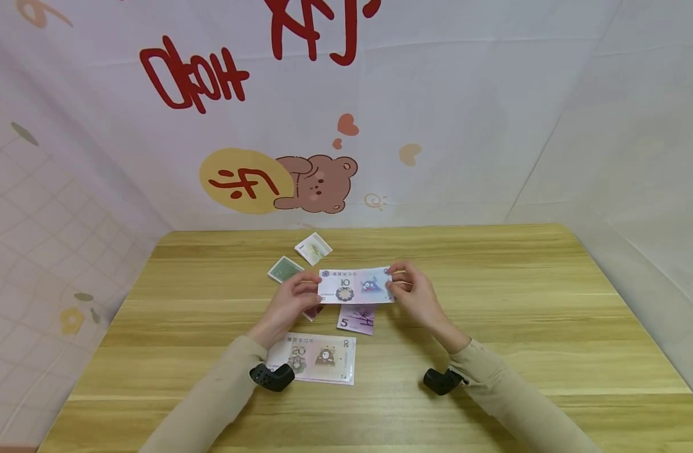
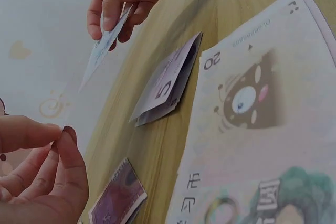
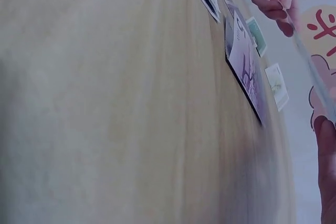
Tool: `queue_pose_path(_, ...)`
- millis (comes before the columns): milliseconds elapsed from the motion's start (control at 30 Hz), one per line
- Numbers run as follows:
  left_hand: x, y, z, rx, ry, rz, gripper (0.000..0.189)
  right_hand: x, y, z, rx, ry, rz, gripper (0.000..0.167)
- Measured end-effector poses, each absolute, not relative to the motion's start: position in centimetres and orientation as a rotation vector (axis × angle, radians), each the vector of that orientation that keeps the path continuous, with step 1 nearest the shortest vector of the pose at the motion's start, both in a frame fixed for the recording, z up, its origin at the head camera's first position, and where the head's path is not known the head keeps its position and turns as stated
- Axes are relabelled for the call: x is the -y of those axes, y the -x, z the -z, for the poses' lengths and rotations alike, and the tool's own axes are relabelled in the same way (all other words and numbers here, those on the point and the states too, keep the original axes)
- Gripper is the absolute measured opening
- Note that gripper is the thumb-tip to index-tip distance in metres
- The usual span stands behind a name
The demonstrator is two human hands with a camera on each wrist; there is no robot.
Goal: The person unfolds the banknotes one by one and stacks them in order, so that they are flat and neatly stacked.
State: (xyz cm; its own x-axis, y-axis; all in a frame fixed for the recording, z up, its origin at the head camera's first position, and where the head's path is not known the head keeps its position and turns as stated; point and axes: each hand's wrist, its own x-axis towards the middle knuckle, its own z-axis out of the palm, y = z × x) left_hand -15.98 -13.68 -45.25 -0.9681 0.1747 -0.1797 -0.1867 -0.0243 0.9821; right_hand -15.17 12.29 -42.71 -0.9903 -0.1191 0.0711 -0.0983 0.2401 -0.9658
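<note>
Head view gives me the printed face of the ten note (image 1: 354,288), held up above the table (image 1: 522,314) by its ends: the left hand (image 1: 289,299) pinches the left end between thumb and fingers, the right hand (image 1: 418,299) the right end likewise. Right wrist view turns that note nearly edge-on, so I read it as a thin strip raised off the wood. Left wrist view shows me the five note (image 2: 167,82) folded with its halves gaping, and more of the dark red note (image 2: 119,195) that the left hand partly covers from above. Near left lies a stack of notes (image 1: 329,368) topped by a twenty. The ten note is pale lilac, bluer rightward, with a blue cartoon creature.
</note>
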Motion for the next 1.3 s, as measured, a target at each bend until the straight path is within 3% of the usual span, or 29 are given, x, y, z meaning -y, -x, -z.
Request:
queue_pose_path(400,15.1,15.5,45.9,-2.040,-0.096,-2.112,0.026,-12.4,15.9,45.8,-2.289,0.236,1.995,0.027)
queue_pose_path(800,16.9,14.9,45.4,-2.152,-0.026,-1.915,0.032,-11.4,14.7,46.6,-2.250,0.349,1.924,0.026)
queue_pose_path(1300,19.5,13.1,45.2,-2.165,-0.145,-1.818,0.031,-9.9,13.1,47.2,-2.296,0.498,1.780,0.021)
